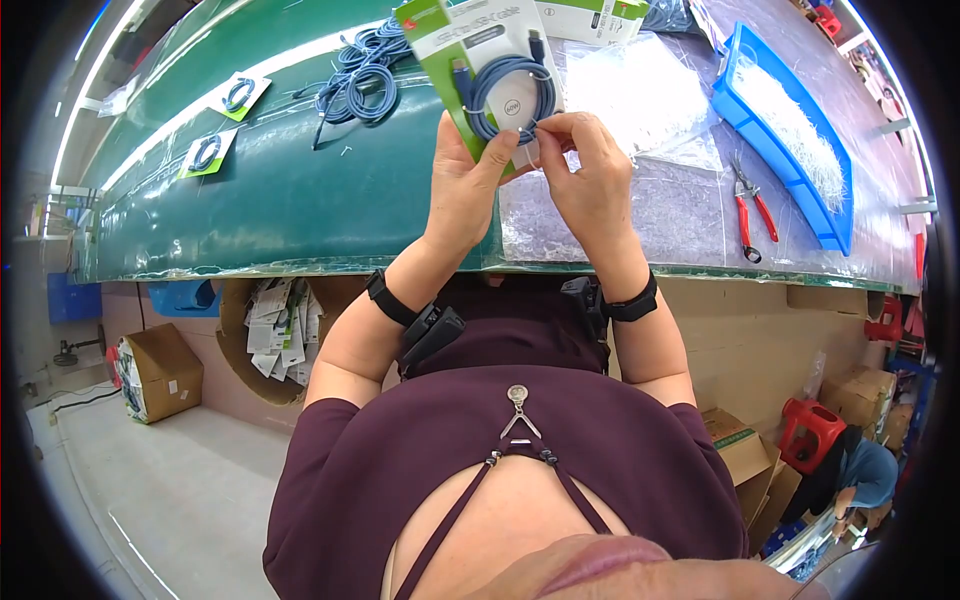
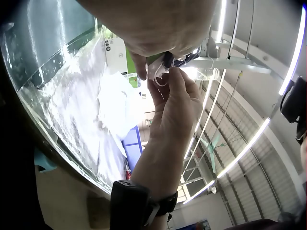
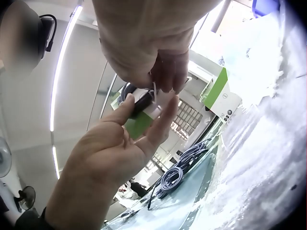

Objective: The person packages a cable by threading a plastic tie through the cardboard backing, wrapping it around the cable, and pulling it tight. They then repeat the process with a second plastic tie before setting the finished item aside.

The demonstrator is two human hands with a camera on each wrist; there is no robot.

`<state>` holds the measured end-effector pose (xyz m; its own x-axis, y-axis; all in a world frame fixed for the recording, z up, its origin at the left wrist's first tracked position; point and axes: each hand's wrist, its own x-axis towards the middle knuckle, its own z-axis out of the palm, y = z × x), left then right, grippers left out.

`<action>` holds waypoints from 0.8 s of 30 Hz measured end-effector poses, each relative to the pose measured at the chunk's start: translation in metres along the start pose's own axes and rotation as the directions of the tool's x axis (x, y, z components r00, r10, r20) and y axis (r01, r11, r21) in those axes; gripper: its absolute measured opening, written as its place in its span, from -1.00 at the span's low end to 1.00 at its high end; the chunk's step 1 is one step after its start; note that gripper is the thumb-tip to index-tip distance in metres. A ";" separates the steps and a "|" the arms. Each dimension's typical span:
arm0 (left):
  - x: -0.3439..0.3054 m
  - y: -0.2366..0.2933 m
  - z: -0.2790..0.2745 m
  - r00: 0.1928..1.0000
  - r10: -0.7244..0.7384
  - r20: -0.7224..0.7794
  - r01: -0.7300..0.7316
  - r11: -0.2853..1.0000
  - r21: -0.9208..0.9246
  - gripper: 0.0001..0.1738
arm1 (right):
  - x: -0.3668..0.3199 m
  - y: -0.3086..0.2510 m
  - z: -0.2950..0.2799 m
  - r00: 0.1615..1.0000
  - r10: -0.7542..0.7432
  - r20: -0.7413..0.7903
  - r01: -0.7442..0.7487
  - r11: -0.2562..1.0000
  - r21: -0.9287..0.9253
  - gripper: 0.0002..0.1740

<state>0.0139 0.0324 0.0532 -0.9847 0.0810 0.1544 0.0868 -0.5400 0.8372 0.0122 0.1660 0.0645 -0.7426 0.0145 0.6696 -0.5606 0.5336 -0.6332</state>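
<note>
A green and white packaging card (image 1: 500,30) with a coiled blue-grey cable (image 1: 546,95) on it is held up over the table's front part. My left hand (image 1: 462,200) grips the card's lower left edge, thumb pressed on the bottom of the coil. At that same spot my right hand (image 1: 595,180) pinches a thin white tie (image 2: 157,75) between thumb and fingertips. The tie loops around the cable near a dark plug end (image 3: 144,101), seen in the right wrist view. Parts of the card are hidden behind both hands.
Loose cable bundles (image 1: 370,95) and two carded cables (image 1: 238,95) lie to the left. Clear plastic bags (image 1: 630,90), red-handled cutters (image 1: 748,210) and a blue tray (image 1: 780,172) of white ties lie right. A green-white box (image 1: 600,20) stands behind; a carton of cards (image 1: 235,320) sits below.
</note>
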 end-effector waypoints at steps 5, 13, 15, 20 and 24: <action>0.002 -0.002 -0.003 0.999 -0.040 0.003 0.040 0.999 -0.009 -0.58 | -0.001 -0.001 -0.002 1.000 -0.015 -0.022 0.016 1.000 0.013 -0.86; 0.002 -0.003 -0.004 1.000 0.027 -0.008 -0.027 0.999 0.044 -0.63 | -0.002 -0.015 -0.011 0.995 -0.094 0.020 0.096 0.988 -0.118 -0.85; 0.001 -0.005 -0.004 0.998 0.067 -0.009 -0.066 0.996 0.066 -0.65 | -0.002 -0.018 -0.012 0.995 -0.094 0.027 0.097 0.989 -0.115 -0.84; 0.001 -0.006 -0.005 0.985 0.170 0.032 -0.173 0.977 0.128 -0.68 | -0.001 -0.020 -0.011 0.995 -0.091 0.041 0.095 0.990 -0.103 -0.84; -0.003 -0.004 -0.001 0.978 0.209 0.023 -0.210 0.967 0.145 -0.73 | 0.000 -0.021 -0.010 0.996 -0.076 0.055 0.081 0.992 -0.094 -0.84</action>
<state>0.0160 0.0332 0.0488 -0.9410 -0.0141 0.3382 0.3129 -0.4175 0.8531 0.0276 0.1634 0.0819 -0.7171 -0.0729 0.6932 -0.5818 0.6103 -0.5377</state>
